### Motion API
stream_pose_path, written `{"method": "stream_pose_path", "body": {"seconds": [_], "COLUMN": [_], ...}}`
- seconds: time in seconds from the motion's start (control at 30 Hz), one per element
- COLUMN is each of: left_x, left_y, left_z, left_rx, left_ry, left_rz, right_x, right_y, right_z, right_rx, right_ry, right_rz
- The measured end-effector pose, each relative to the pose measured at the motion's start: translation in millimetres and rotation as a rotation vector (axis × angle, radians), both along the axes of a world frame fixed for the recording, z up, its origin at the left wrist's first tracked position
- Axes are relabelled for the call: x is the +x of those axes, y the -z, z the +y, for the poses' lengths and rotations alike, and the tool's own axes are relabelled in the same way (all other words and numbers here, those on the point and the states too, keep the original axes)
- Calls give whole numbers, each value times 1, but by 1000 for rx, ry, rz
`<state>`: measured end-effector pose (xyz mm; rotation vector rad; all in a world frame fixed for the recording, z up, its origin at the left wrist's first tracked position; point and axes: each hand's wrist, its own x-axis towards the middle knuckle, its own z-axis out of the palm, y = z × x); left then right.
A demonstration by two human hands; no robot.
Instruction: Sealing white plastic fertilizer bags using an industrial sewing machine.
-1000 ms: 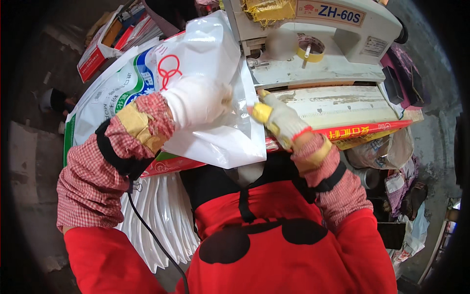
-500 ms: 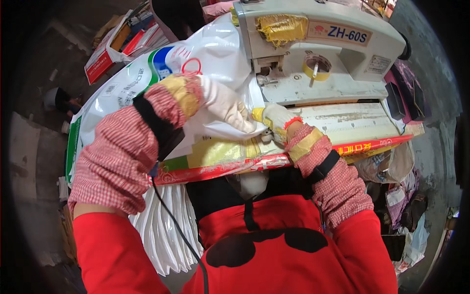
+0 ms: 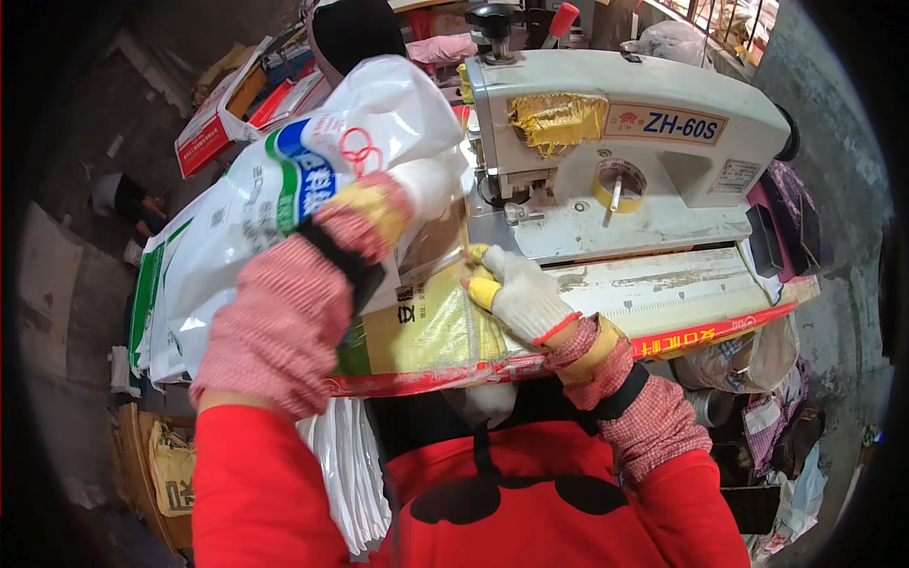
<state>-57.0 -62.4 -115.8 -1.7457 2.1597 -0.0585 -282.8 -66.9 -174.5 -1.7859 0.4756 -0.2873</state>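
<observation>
A large white plastic sack (image 3: pixel 237 241) with green and blue printing lies across the left of the work table, its upper part bulging up. My left hand (image 3: pixel 428 187), in a white glove, is closed at the sack's right edge. Motion blur hides its fingertips. My right hand (image 3: pixel 523 289), in a white glove with yellow fingertips, is just in front of the sewing machine (image 3: pixel 625 114). Its thumb and forefinger stand apart beside a thin pale strip (image 3: pixel 464 222) running down from the sack's edge. The machine's needle area is just beyond that hand.
A roll of yellow tape (image 3: pixel 603 194) hangs on the machine's front. Red-printed sheeting (image 3: pixel 426 379) covers the table's near edge. Folded white sacks (image 3: pixel 352 473) hang below at left. An open carton (image 3: pixel 204 137) stands far left, and a clear bag (image 3: pixel 753 355) hangs at right.
The sack's edge has drawn left, away from the needle area, with my left hand at it. My right hand has shifted slightly left and nearer, its fingers now apart. The view has tilted.
</observation>
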Motion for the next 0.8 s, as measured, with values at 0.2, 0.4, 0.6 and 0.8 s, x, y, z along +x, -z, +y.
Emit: {"method": "stream_pose_path", "body": {"seconds": [0.2,0.4,0.6,0.8], "left_x": [-53,-64,-20,57], "left_y": [-119,-166,-66,-50], "left_z": [152,262,372,397], "left_rx": [-137,-1236,-611,-399], "left_ry": [76,-54,-606,-1392], "left_rz": [347,179,-150,99], "right_x": [38,75,48,55], "right_y": [-22,-42,-81,-59], "right_z": [-7,22,25,-2], "right_rx": [-838,-895,60,311], "right_ry": [40,-148,-120,243], "right_rz": [86,-408,-469,-333]}}
